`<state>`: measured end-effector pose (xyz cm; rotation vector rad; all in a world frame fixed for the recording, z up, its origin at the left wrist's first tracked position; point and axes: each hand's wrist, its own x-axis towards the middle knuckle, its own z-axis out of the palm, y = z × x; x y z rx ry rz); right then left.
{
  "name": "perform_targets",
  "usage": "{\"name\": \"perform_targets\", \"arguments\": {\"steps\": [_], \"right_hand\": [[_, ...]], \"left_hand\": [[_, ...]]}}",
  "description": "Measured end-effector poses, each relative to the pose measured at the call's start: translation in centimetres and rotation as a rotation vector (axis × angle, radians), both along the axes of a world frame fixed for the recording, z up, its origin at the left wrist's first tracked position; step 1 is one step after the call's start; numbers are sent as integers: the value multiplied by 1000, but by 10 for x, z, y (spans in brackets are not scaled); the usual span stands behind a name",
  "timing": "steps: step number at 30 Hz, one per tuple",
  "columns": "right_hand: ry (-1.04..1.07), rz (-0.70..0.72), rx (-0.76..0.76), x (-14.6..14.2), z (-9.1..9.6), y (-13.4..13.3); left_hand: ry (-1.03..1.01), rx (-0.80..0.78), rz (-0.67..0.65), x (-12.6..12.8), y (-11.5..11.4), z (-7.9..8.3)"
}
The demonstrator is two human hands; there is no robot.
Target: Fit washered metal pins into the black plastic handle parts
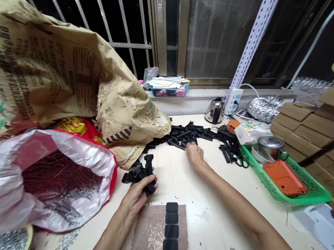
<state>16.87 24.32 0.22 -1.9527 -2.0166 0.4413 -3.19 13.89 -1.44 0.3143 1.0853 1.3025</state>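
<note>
My left hand (140, 190) is closed around a bunch of black plastic parts (142, 173), held above the table just left of a brown board. Farther off, my right hand (195, 155) is at the near edge of a pile of black plastic parts (180, 135). Its fingers are curled together on a black part there; the fingertips are partly hidden. On the brown board (150, 236) lies a column of several black rounded-square pieces (171, 231), between my forearms.
At left, a white-lined red bag (90, 152) holds thin metal pins, beside a big torn paper sack (79, 65). To the right stand a green basket (292, 197) with an orange case (285, 178) and stacked cardboard boxes (321, 131). A steel kettle (215, 110) sits near the window.
</note>
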Motion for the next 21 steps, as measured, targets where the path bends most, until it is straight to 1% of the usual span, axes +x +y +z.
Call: {"name": "perform_targets", "arguments": {"steps": [2, 4, 6, 8, 9, 11, 13, 14, 15, 18, 20, 21], "right_hand": [[-43, -75, -2, 7, -8, 8], [-61, -105, -16, 11, -15, 6], [-46, -93, -43, 13, -17, -3], [-15, -45, -73, 13, -13, -20], [27, 3, -83, 11, -10, -31], [240, 144, -71, 1, -1, -59], [543, 310, -2, -18, 7, -92], [655, 381, 50, -30, 11, -108], [723, 440, 103, -42, 14, -125], [717, 564, 201, -72, 18, -167], [710, 629, 173, -85, 17, -186], [710, 678, 114, -89, 16, -191]], "left_hand": [[70, 98, 18, 0, -6, 6], [126, 179, 24, 0, -13, 13], [169, 220, 28, -1, -19, 17], [199, 236, 50, -3, -26, 17], [211, 242, 66, -4, -29, 17], [233, 257, 103, -3, -35, 15], [238, 278, 141, 1, -43, 15], [225, 295, 157, 2, -47, 17], [201, 314, 162, 4, -53, 18], [104, 353, 118, -2, -76, 25], [105, 312, 92, -16, -97, 25], [133, 272, 99, -25, -110, 23]]}}
